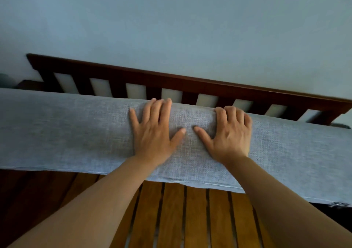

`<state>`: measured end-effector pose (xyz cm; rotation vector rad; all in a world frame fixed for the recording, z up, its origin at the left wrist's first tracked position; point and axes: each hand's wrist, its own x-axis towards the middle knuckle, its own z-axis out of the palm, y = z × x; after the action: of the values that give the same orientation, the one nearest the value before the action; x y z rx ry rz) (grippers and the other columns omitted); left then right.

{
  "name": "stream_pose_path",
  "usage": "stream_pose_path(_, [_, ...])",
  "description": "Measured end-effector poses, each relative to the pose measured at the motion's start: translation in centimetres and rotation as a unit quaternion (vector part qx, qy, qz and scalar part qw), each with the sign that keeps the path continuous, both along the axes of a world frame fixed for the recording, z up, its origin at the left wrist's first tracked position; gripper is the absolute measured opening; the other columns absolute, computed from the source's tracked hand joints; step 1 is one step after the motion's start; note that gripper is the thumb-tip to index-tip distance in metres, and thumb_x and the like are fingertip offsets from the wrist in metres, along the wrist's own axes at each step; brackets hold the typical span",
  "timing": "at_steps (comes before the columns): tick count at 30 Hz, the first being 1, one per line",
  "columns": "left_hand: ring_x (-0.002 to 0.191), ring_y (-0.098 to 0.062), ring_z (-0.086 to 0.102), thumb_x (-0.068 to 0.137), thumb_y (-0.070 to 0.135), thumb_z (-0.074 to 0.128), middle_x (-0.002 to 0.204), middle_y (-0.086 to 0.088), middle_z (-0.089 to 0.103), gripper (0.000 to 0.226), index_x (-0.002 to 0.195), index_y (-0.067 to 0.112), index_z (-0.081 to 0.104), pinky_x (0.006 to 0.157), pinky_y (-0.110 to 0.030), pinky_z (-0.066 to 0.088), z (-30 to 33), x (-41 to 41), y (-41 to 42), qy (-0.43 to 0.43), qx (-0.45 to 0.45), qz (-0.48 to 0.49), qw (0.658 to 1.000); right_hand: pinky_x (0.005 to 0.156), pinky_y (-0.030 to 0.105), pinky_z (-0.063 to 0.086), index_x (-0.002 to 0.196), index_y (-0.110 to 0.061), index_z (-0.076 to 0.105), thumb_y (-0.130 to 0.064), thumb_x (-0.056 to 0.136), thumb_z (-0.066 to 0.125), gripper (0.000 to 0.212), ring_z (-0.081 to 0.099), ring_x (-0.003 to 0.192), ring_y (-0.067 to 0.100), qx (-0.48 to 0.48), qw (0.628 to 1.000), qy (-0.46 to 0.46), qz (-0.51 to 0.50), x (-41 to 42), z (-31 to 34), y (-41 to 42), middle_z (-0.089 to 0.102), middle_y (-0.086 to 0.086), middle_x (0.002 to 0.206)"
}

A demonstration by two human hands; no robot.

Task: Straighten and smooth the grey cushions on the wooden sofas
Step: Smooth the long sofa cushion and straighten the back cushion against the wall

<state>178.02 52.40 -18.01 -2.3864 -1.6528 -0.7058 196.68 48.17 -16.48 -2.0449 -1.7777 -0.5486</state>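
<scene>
A long grey woven cushion (pixel 66 131) stands on edge across the view, in front of the dark wooden slatted backrest (pixel 171 80) of the sofa. My left hand (pixel 152 131) lies flat on the cushion's face, fingers spread and reaching its top edge. Beside it, my right hand (pixel 228 133) presses the cushion too, with its fingertips bent over the top edge. The thumbs nearly meet in the middle. Below the cushion the bare wooden seat slats (pixel 196 219) show.
A pale wall (pixel 171 18) rises behind the backrest. The cushion's lower seam hangs over the seat slats, and its right end drops toward a dark gap at the lower right (pixel 339 209).
</scene>
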Motion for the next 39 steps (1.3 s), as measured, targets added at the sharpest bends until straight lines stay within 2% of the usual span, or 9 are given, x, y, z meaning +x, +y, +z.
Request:
stream_pose_path(3, [0.117,-0.028,0.050,0.087,0.063,0.033,0.124,-0.009,0.058,0.071,0.131,0.011,0.052,0.106,-0.055,0.025,0.4,0.5,0.5,0.005,0.038,-0.004,0.999,0.095,0.041,0.033,0.103,-0.010,0.057,-0.074,0.086,0.033,0.071,0.051,0.095,0.028,0.018,0.999,0.003,0.033,0.0,-0.6,-0.6,0.056,0.008,0.102])
stream_pose_path(8, [0.093,-0.029,0.063,0.083,0.066,0.036,0.101,-0.007,0.069,0.067,0.108,0.012,0.066,0.084,-0.040,0.044,0.3,0.4,1.3,0.027,0.072,-0.048,0.996,0.089,0.041,0.039,0.111,-0.008,0.061,-0.059,0.091,0.043,0.058,0.057,0.095,0.029,0.050,0.992,-0.022,0.117,0.0,-1.6,-0.6,0.062,0.010,0.103])
stream_pose_path(11, [0.090,-0.027,0.062,0.085,0.066,0.034,0.099,-0.005,0.068,0.065,0.104,0.013,0.067,0.077,-0.038,0.043,-0.4,0.2,0.7,0.040,0.077,-0.053,0.995,0.075,0.038,0.039,0.100,-0.008,0.062,-0.057,0.091,0.043,0.054,0.056,0.083,0.028,0.064,0.992,-0.012,0.108,-0.6,-2.0,-0.9,0.061,0.010,0.091])
stream_pose_path(14, [0.088,-0.026,0.059,0.086,0.066,0.035,0.099,-0.005,0.065,0.063,0.104,0.014,0.067,0.073,-0.037,0.041,-1.5,-0.4,-0.3,0.044,0.105,-0.064,0.991,0.073,0.035,0.035,0.096,-0.008,0.062,-0.060,0.090,0.043,0.056,0.053,0.080,0.026,0.064,0.993,-0.004,0.101,-1.1,-2.6,-1.9,0.058,0.008,0.088])
stream_pose_path(22, [0.099,-0.024,0.061,0.084,0.070,0.043,0.114,-0.004,0.065,0.068,0.119,0.015,0.064,0.080,-0.036,0.042,-3.7,-1.8,-2.1,0.040,0.127,-0.136,0.982,0.087,0.039,0.039,0.116,-0.010,0.065,-0.070,0.083,0.050,0.070,0.059,0.099,0.025,0.066,0.983,-0.007,0.169,-1.3,-4.6,-4.7,0.064,0.006,0.113])
stream_pose_path(29, [0.106,-0.024,0.062,0.086,0.073,0.036,0.118,-0.004,0.065,0.073,0.122,0.015,0.064,0.085,-0.038,0.041,-5.3,-2.9,-3.4,0.034,0.124,-0.177,0.976,0.098,0.046,0.032,0.128,-0.009,0.059,-0.074,0.078,0.052,0.082,0.052,0.114,0.027,0.019,0.981,-0.046,0.187,-1.9,-6.1,-7.5,0.057,0.008,0.128])
stream_pose_path(33, [0.109,-0.025,0.060,0.085,0.072,0.040,0.120,-0.006,0.064,0.073,0.124,0.015,0.064,0.088,-0.038,0.039,-6.6,-3.5,-4.8,0.036,0.125,-0.187,0.974,0.115,0.055,0.009,0.145,-0.012,0.038,-0.079,0.068,0.058,0.105,0.035,0.135,0.033,-0.038,0.978,-0.074,0.192,-2.8,-7.6,-10.6,0.037,0.015,0.147])
stream_pose_path(37, [0.111,-0.028,0.059,0.084,0.074,0.036,0.123,-0.008,0.062,0.076,0.126,0.015,0.061,0.090,-0.042,0.041,-7.8,-4.1,-6.1,0.045,0.103,-0.218,0.970,0.117,0.052,-0.008,0.154,-0.018,0.006,-0.075,0.042,0.076,0.144,-0.003,0.147,0.035,-0.152,0.956,-0.161,0.191,-3.6,-11.4,-15.2,-0.002,0.014,0.160])
stream_pose_path(39, [0.111,-0.029,0.058,0.085,0.074,0.033,0.123,-0.008,0.061,0.077,0.127,0.015,0.060,0.089,-0.043,0.041,-8.2,-4.2,-6.8,0.056,0.094,-0.221,0.969,0.117,0.051,-0.011,0.154,-0.018,0.003,-0.065,0.041,0.082,0.146,-0.009,0.147,0.033,-0.154,0.957,-0.177,0.171,-3.6,-12.7,-15.9,-0.012,0.012,0.160])
